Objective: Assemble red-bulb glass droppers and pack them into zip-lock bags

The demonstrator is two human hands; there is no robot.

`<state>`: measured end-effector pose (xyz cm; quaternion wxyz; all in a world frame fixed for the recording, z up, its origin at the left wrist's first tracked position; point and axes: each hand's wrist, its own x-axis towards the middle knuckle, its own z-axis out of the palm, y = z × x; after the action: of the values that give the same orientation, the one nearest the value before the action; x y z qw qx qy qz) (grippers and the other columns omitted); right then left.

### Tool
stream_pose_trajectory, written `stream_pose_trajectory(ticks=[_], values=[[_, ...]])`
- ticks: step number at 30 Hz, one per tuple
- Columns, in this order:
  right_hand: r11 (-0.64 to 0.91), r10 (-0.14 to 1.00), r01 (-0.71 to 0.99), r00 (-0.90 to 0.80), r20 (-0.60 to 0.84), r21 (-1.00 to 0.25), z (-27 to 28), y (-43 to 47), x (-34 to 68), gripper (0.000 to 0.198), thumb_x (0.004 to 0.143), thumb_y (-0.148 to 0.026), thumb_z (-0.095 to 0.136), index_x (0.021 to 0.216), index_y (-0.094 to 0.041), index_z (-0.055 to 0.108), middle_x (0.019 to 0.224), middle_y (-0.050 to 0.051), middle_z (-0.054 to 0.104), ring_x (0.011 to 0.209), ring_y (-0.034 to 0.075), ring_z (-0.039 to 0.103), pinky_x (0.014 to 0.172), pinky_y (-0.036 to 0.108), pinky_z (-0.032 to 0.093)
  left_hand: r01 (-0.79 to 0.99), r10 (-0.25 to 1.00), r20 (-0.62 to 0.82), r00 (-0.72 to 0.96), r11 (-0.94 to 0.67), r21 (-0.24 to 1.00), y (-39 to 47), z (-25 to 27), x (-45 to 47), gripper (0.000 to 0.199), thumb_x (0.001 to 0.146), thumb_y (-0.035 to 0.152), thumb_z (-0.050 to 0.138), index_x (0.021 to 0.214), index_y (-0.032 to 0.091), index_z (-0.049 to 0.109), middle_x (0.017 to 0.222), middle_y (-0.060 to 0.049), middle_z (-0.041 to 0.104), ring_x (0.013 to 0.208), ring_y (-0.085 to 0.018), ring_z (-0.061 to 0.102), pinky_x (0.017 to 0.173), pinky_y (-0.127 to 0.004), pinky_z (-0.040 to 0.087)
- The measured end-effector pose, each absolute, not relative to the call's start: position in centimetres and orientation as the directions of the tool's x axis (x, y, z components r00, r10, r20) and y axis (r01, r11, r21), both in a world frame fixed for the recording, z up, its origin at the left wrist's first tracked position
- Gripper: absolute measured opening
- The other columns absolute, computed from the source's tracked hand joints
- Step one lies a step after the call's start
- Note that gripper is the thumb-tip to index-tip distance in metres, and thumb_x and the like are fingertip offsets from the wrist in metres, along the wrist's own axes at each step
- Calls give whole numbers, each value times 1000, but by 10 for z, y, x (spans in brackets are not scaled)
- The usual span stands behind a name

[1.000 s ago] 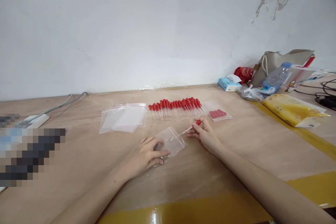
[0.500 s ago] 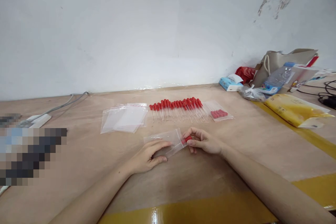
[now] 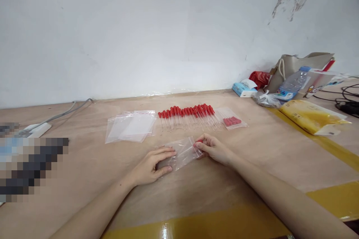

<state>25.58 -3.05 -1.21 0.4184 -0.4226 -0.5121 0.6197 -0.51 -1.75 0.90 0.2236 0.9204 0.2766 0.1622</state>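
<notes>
Head view: at frame centre, the right hand [image 3: 215,151] pinches a dropper pipette [image 3: 198,142] by its red bulb at the mouth of a clear zip-seal bag [image 3: 183,155]. The left hand [image 3: 150,165], fingers spread, rests on the bag's other end. Judged: pipette light, bulb soft and the best hold, thin stem possibly fragile; bag limp, slippery. Lettering on the yellow packet [image 3: 311,115], right of frame: illegible.
</notes>
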Motion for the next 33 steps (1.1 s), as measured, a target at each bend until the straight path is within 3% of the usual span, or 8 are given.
stream_pose_trajectory(ticks=[6,11,14,19,22,27,30,33], values=[[-4,916,160,-396,-68,-987,-4,-33,254,37,71,-50,57,81,-14,65,67,0,60,55,9,52,58,24,45,416,556,221,801,-783,463,-19,7,-5,40,83,32,50,122,24,48,125,-6,50,118,-21,42,102,-42,30],[94,881,230,-472,-27,-969,4,-36,262,44,79,-52,45,94,-17,66,64,0,56,56,9,51,58,23,43,446,594,246,766,-766,463,-21,9,-4,32,83,33,50,113,23,56,114,-8,51,106,-20,49,90,-34,41],[144,905,251,-424,25,-957,1,-38,259,39,76,-50,51,86,-16,68,64,0,55,54,9,50,54,22,42,439,593,240,768,-762,476,-22,11,-3,31,84,32,49,113,23,56,112,-7,51,103,-18,50,89,-31,42],[-71,958,185,-262,-119,-980,-2,-41,248,33,66,-47,63,75,-16,64,59,0,59,47,8,47,44,21,40,444,603,245,759,-755,483,-22,9,-2,33,83,32,50,115,23,54,115,-7,51,105,-18,49,91,-32,41],[-179,969,203,-132,-208,-963,1,-42,246,30,64,-45,64,69,-16,56,48,-4,53,33,5,38,31,18,28,458,615,258,745,-753,472,-21,7,-2,34,84,32,50,116,23,53,117,-6,52,108,-19,48,94,-35,40],[-186,972,146,-117,-204,-972,-3,-40,250,27,67,-40,62,75,-18,49,48,-7,53,26,2,30,26,17,18,477,618,257,743,-758,445,-19,5,-2,32,86,30,46,117,24,54,119,-5,54,112,-19,47,100,-39,33],[-185,971,96,-137,-197,-978,-7,-39,253,31,69,-40,59,89,-18,48,52,-6,55,26,3,31,27,17,19,477,602,224,767,-767,429,-17,5,-3,33,88,29,43,120,25,51,123,-4,52,116,-19,45,103,-42,28],[-136,987,130,-74,-146,-982,-8,-29,260,31,69,-38,57,92,-18,51,70,0,62,30,3,35,29,18,25,477,585,196,787,-778,408,-15,6,-3,36,88,29,43,124,26,46,127,-4,49,120,-19,41,105,-45,24]])
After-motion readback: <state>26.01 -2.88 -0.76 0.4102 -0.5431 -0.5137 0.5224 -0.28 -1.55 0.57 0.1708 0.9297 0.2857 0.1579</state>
